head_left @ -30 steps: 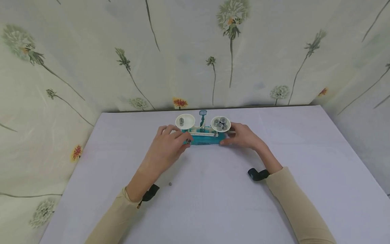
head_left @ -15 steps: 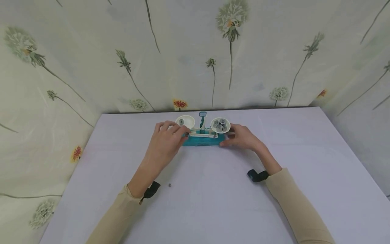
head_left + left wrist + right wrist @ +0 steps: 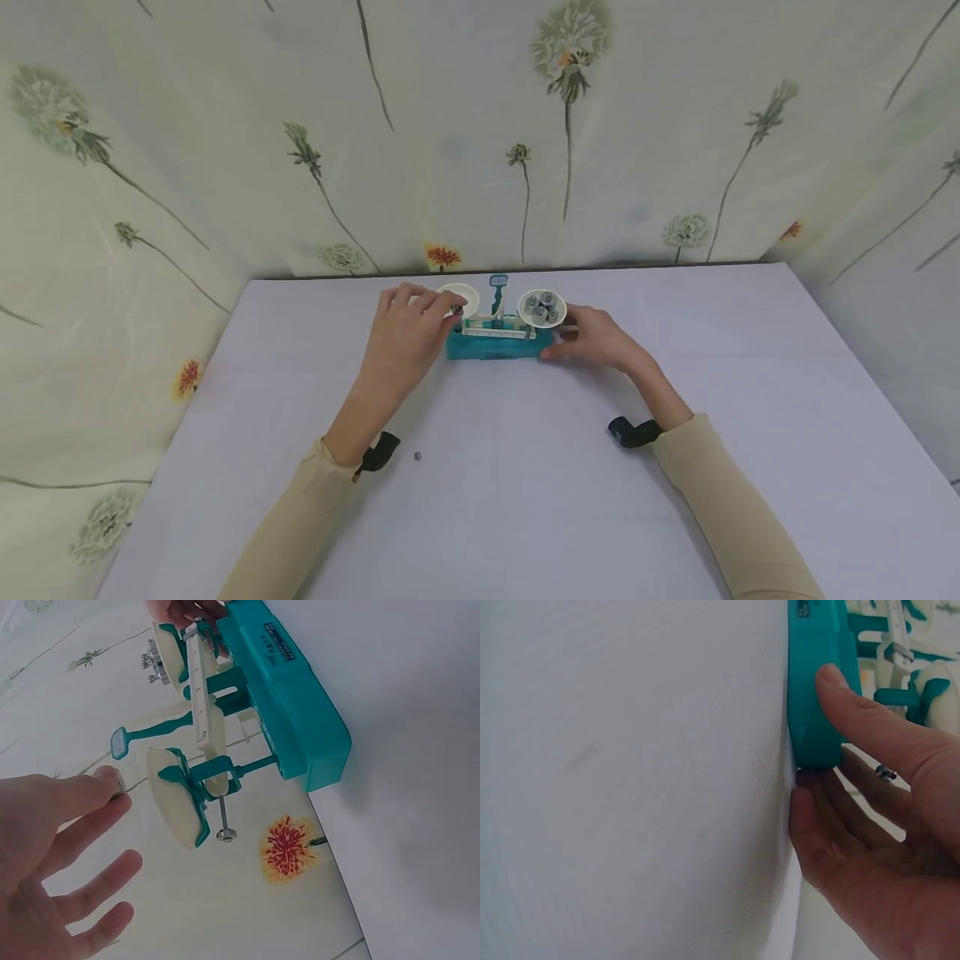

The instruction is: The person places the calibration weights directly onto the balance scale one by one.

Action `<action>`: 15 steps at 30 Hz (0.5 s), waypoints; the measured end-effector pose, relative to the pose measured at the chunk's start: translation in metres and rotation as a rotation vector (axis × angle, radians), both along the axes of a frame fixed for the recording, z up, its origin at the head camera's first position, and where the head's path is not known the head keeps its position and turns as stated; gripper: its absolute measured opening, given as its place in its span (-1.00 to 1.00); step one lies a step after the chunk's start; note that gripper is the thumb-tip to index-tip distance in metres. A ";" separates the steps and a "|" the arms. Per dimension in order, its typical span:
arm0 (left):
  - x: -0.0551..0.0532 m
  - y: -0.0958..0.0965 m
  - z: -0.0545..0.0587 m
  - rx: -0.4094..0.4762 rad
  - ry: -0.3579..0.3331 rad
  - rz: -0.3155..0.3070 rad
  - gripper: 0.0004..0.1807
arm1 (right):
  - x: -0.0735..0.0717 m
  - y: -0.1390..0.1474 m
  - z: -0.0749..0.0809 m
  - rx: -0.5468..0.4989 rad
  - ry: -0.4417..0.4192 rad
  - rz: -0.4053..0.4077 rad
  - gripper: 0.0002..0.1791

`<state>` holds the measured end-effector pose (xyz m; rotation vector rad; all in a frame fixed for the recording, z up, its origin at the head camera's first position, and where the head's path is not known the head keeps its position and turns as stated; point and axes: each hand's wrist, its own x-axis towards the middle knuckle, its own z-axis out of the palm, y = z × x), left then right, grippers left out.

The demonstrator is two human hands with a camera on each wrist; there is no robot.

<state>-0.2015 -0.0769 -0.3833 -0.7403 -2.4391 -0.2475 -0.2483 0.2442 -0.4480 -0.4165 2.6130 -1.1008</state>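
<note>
A teal balance scale (image 3: 491,346) with two cream pans stands near the table's far edge. Its right pan (image 3: 522,321) bears several metal weights (image 3: 542,307). At the left pan (image 3: 467,292), my left hand (image 3: 405,337) pinches a small metal weight (image 3: 118,782) between thumb and forefinger; the other fingers are spread apart. The left wrist view shows that hand just off the pan's face. My right hand (image 3: 600,337) grips the right end of the scale's base, its thumb on the front side (image 3: 829,682). What lies in the left pan is mostly hidden.
One tiny grey piece (image 3: 417,456) lies on the white table (image 3: 517,500) near my left wrist. Adjusting screws stick out from the beam ends, one (image 3: 226,834) below the left pan. A flowered curtain (image 3: 465,150) hangs behind the far edge.
My left hand has risen from in front of the base's left end to the left pan, carrying the small weight, and now covers part of that pan. The right hand stays put.
</note>
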 end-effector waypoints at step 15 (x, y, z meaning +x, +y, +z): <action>-0.011 0.003 -0.004 -0.002 -0.068 0.040 -0.79 | -0.001 0.000 0.000 0.010 -0.005 -0.002 -0.02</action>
